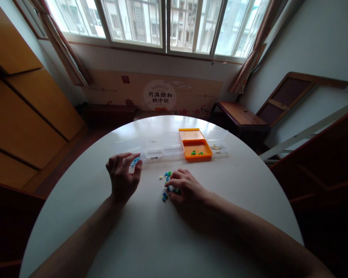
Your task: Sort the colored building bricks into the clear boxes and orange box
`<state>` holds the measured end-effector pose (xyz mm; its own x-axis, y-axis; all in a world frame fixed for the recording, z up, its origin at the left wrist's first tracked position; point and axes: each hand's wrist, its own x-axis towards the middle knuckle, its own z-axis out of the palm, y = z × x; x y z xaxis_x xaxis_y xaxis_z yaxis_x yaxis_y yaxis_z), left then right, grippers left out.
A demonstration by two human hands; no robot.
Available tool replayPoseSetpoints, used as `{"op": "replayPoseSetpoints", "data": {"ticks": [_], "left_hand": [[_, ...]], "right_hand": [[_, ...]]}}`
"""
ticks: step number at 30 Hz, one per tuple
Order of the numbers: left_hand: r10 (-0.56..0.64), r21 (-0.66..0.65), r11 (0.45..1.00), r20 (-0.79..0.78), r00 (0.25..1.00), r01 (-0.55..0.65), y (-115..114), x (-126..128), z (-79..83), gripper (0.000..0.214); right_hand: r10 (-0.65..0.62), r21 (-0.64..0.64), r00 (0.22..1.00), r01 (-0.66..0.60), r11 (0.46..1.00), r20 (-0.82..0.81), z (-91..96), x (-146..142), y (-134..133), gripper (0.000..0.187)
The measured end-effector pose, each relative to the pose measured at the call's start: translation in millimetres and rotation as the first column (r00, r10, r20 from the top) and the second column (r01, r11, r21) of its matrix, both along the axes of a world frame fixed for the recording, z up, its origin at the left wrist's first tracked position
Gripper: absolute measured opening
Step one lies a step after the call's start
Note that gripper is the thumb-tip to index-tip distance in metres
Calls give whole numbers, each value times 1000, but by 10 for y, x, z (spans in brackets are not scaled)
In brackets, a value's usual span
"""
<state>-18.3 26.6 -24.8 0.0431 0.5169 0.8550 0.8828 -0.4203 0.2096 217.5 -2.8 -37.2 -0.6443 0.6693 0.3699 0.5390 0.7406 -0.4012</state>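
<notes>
A small heap of tiny blue, green and pale pieces (166,177) lies in the middle of the round white table (162,239). My right hand (185,189) rests on the heap's near side, fingers curled and pinched over a few of the pieces. My left hand (122,177) hovers to the left of the heap, fingers bent and apart, close to a clear box holding blue pieces (135,159). An orange box (196,150) with green pieces stands open behind the heap. A clear box with pale pieces (219,146) sits to its right.
Two more clear boxes (162,148) stand in the row between the blue-piece box and the orange one. Behind the table are a low wooden bench (237,116), a window wall with curtains, and wooden cabinets (23,116) at the left.
</notes>
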Motion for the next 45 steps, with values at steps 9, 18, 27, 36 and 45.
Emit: {"op": "replayPoseSetpoints", "data": {"ticks": [9, 18, 27, 36, 45], "left_hand": [[-78, 28, 996, -65, 995, 80, -45, 54, 66, 10], [-217, 24, 974, -158, 963, 223, -86, 89, 114, 11], [-356, -17, 932, -243, 902, 363, -142, 154, 132, 16], [-483, -69, 873, -267, 834, 483, -212, 220, 156, 19], [-495, -68, 864, -290, 819, 498, -229, 264, 142, 18]], "right_hand": [[-2, 88, 998, -3, 996, 58, 7, -34, 1, 10], [-9, 47, 1000, 10, 999, -27, 2, -60, 21, 6], [-78, -34, 977, 72, 997, -198, 42, -67, 34, 9], [-264, -373, 808, 60, 926, -526, 114, -100, 63, 11], [-302, -527, 724, -100, 844, -620, 41, -162, 66, 15]]}}
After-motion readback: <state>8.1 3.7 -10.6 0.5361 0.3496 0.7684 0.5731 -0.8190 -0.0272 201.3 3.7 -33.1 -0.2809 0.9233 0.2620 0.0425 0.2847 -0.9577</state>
